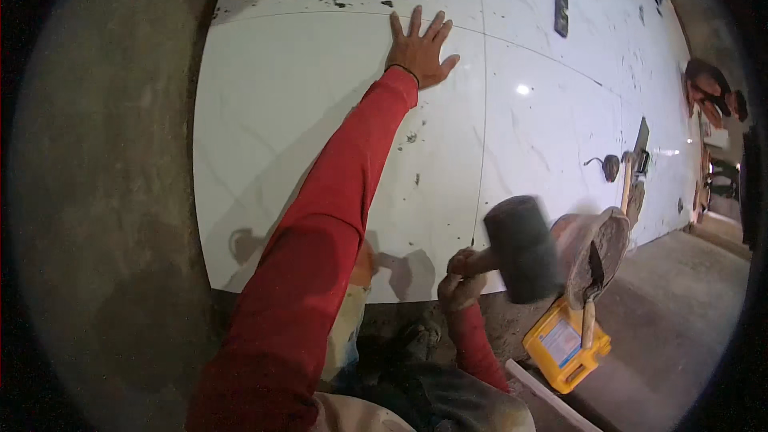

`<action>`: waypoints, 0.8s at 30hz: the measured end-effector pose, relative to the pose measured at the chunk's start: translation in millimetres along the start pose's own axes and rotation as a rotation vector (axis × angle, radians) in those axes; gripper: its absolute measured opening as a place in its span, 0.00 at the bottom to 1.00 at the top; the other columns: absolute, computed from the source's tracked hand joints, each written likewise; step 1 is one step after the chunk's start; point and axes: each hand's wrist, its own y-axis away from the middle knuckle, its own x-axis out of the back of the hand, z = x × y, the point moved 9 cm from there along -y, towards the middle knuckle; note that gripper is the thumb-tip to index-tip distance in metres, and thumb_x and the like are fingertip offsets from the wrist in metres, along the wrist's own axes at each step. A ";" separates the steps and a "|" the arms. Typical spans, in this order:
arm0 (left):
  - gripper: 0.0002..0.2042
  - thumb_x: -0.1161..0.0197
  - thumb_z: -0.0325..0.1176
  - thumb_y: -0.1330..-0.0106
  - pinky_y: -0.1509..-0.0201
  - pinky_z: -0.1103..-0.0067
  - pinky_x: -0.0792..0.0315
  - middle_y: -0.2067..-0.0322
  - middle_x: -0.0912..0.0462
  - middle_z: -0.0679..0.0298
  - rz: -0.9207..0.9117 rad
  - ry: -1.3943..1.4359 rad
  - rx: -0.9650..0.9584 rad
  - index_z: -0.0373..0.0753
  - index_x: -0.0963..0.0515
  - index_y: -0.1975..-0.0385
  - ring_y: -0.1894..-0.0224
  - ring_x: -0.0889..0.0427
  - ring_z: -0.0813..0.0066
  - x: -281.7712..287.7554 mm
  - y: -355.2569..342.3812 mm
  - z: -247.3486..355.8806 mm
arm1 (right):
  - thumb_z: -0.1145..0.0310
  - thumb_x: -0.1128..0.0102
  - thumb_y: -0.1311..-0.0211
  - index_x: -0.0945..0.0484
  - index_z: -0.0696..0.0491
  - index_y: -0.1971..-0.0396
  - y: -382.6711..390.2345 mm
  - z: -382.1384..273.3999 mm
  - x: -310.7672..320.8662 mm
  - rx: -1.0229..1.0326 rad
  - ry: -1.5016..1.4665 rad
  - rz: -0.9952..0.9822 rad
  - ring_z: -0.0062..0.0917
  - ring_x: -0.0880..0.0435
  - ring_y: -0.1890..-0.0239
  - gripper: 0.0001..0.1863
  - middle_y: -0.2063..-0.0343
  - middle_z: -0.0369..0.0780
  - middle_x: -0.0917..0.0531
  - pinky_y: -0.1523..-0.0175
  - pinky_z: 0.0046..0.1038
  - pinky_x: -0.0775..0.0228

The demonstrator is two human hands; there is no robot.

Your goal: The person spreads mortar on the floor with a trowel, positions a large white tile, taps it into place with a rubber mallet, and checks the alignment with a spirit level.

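Note:
My left hand (420, 56) lies palm down on a large white tile (320, 112), fingers spread, close to the joint at its far edge. A red sleeve covers the arm, and a dark band circles the wrist. Lower down, my right hand (459, 284) grips the wooden handle of a rubber mallet (524, 250). The mallet's thick black head is raised over the near edge of the tiles, slightly blurred. Dark specks of mortar dot the tile surface around both hands.
Right of the mallet stands a bucket (570, 232) with a trowel (590, 316) across its rim. A yellow jug (564, 344) sits below it. Farther off are a small black level-like bar (562, 12), a dark round corded object (611, 168) and another person (710, 88). A wall (112, 152) borders the left.

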 end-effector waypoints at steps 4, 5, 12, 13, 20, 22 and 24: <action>0.32 0.64 0.59 0.27 0.32 0.31 0.65 0.24 0.55 0.71 -0.007 -0.022 -0.029 0.56 0.50 0.26 0.24 0.61 0.46 -15.2 -17.8 31.3 | 0.67 0.47 0.31 0.34 0.58 0.58 44.0 54.3 -36.5 -0.537 0.057 -0.402 0.49 0.18 0.77 0.11 0.78 0.52 0.21 0.74 0.40 0.29; 0.32 0.64 0.59 0.27 0.32 0.31 0.65 0.24 0.55 0.71 -0.011 -0.026 -0.041 0.56 0.50 0.26 0.24 0.61 0.46 -18.0 -23.1 35.8 | 0.67 0.46 0.32 0.34 0.58 0.58 42.6 43.2 -25.4 -0.497 0.022 -0.281 0.50 0.18 0.77 0.12 0.78 0.52 0.21 0.74 0.41 0.29; 0.29 0.66 0.59 0.26 0.34 0.28 0.64 0.24 0.56 0.71 -0.026 -0.120 -0.100 0.65 0.51 0.26 0.25 0.61 0.40 -29.1 -31.6 43.2 | 0.66 0.38 0.36 0.28 0.56 0.58 21.0 4.8 8.9 -0.418 -0.056 -0.199 0.49 0.16 0.74 0.13 0.77 0.52 0.19 0.71 0.43 0.25; 0.29 0.66 0.59 0.26 0.34 0.28 0.63 0.24 0.56 0.71 -0.017 -0.121 -0.104 0.66 0.51 0.26 0.25 0.61 0.40 -27.7 -34.1 44.1 | 0.66 0.37 0.37 0.28 0.56 0.58 19.8 -4.9 15.7 -0.255 -0.091 -0.113 0.49 0.16 0.74 0.14 0.77 0.51 0.18 0.71 0.44 0.25; 0.28 0.64 0.58 0.26 0.34 0.28 0.63 0.24 0.56 0.70 -0.016 -0.131 -0.156 0.67 0.52 0.26 0.26 0.61 0.34 -30.8 -39.8 49.7 | 0.53 0.48 0.29 0.35 0.55 0.58 52.4 46.8 -20.9 -0.570 0.067 -0.459 0.55 0.19 0.73 0.19 0.72 0.56 0.18 0.69 0.52 0.27; 0.28 0.63 0.57 0.26 0.34 0.28 0.63 0.24 0.56 0.69 0.006 -0.113 -0.154 0.67 0.52 0.26 0.26 0.60 0.33 -25.1 -38.3 48.6 | 0.56 0.45 0.31 0.33 0.55 0.59 48.9 38.4 -21.2 -0.518 0.113 -0.483 0.54 0.18 0.73 0.17 0.72 0.55 0.18 0.69 0.50 0.26; 0.28 0.61 0.55 0.26 0.32 0.30 0.63 0.24 0.55 0.69 -0.021 -0.140 -0.180 0.67 0.51 0.27 0.25 0.59 0.37 -25.3 -15.5 50.3 | 0.58 0.43 0.32 0.32 0.56 0.59 47.4 18.1 1.3 -0.436 0.026 -0.403 0.53 0.18 0.73 0.16 0.73 0.55 0.18 0.70 0.49 0.25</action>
